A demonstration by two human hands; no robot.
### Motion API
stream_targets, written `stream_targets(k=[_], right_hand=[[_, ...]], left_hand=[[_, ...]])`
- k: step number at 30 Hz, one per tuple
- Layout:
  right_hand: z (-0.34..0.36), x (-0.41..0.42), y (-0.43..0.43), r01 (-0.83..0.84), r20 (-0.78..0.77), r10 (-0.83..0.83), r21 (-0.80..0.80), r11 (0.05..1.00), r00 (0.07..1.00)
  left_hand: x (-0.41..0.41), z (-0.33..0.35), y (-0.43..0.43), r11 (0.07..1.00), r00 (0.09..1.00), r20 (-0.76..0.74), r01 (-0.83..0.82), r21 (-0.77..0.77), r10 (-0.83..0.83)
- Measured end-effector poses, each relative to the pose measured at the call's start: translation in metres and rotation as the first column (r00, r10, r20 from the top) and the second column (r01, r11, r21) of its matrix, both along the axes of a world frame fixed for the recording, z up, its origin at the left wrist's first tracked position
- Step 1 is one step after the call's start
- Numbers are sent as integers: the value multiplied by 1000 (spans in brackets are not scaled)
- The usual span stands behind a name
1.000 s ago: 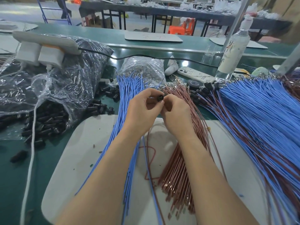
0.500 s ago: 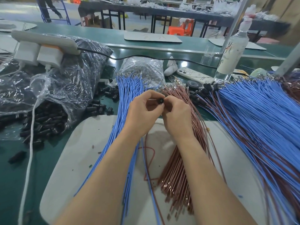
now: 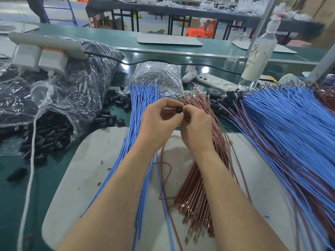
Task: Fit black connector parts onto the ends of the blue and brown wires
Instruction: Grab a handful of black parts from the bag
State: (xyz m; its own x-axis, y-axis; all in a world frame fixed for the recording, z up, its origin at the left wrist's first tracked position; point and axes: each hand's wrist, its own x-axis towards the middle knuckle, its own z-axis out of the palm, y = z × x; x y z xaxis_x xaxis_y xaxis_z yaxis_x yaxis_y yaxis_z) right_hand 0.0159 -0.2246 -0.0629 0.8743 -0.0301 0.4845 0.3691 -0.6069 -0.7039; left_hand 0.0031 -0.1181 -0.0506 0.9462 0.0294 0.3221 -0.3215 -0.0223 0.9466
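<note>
1. The coloured print on the spray bottle (image 3: 259,57) is too blurred to read.
2. The hands are together above the worktop (image 3: 45,178). The left hand (image 3: 157,122) pinches the black connector (image 3: 179,109), and the fingertips of the right hand (image 3: 196,129) pinch its right side.
3. The connector is held up between the blue wires (image 3: 143,98) and the brown wires (image 3: 199,105).
4. Compared with half a second ago, hands and connector stay nearly at the same place.

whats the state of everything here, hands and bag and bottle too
black connector, held up between both hands, socket end toward camera
left hand, pinches the connector
right hand, pinches the connector too
plastic bag, open, connectors spilling out
spray bottle, upright
phone, lying flat, back up
</note>
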Motion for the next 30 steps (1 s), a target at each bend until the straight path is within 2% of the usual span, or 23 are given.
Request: stream_targets(k=[8,11,14,18,22,25,27,30], right_hand=[[0,-1,0,-2,-23,2,2,1000,1000],[3,1,1,-40,-95,38,-24,999,995],[8,5,-6,-38,-178,40,18,999,983],[11,6,-17,132,-165,-125,33,991,978],[6,7,-12,149,-157,-161,-85,985,974],[4,7,-10,119,-145,-133,-100,988,980],[8,6,-9,71,-95,-70,11,997,993],[14,4,-4,-78,-108,104,217,973,989]], left_hand=[[-1,1,0,1000,1000,-1,0,-5,0],[2,2,6,999,1000,-15,-14,-45,13],[7,3,19,988,990,-3,-144,-53,144],[11,-1,27,951,953,-24,-304,-60,303],[13,-3,25,947,953,-8,-299,121,302],[12,-3,21,943,967,13,-252,217,255],[11,-6,18,922,970,60,-242,302,235],[8,-8,12,890,979,93,-205,407,183]])
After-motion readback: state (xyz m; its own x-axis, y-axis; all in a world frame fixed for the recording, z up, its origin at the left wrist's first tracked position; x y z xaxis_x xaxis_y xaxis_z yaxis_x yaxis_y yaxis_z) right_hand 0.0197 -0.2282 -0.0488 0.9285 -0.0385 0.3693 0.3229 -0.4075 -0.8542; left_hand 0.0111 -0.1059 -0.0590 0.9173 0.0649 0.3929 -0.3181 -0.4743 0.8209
